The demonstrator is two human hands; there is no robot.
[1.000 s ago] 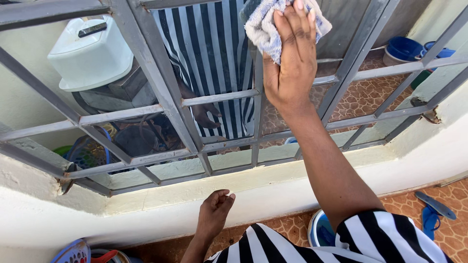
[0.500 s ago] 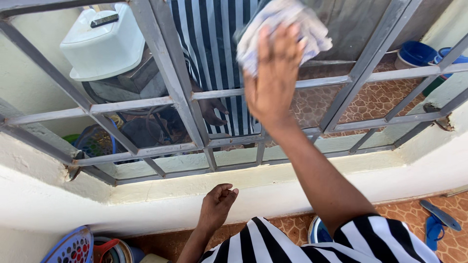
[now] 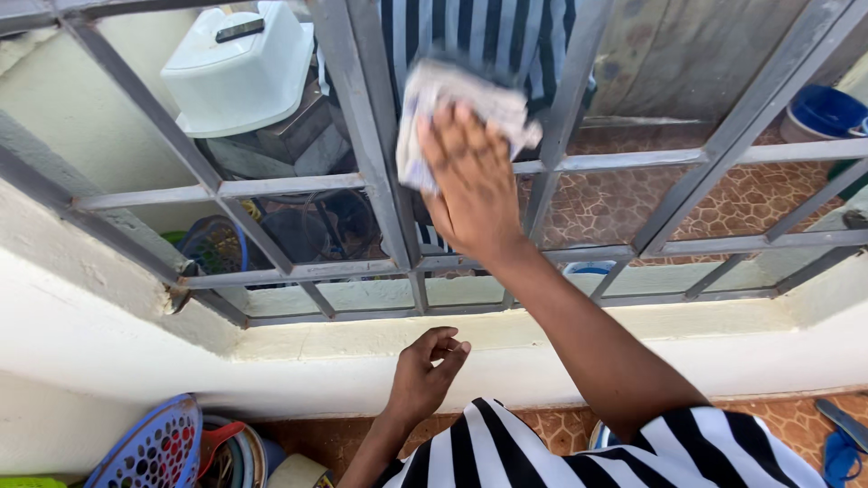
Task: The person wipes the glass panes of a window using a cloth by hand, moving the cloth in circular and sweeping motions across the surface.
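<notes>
Right hand (image 3: 470, 185) pressing cloth (image 3: 452, 108) on window grille (image 3: 362, 136), left hand (image 3: 425, 375) below by sill (image 3: 362, 339), basket (image 3: 149, 447) lower left

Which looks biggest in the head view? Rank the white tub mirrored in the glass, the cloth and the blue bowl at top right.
1. White tub, clearly largest.
2. Cloth, partly covered by the right hand.
3. Blue bowl, smallest, though cut off by the frame edge and seen only as a reflection, so its true size is unsure.
</notes>
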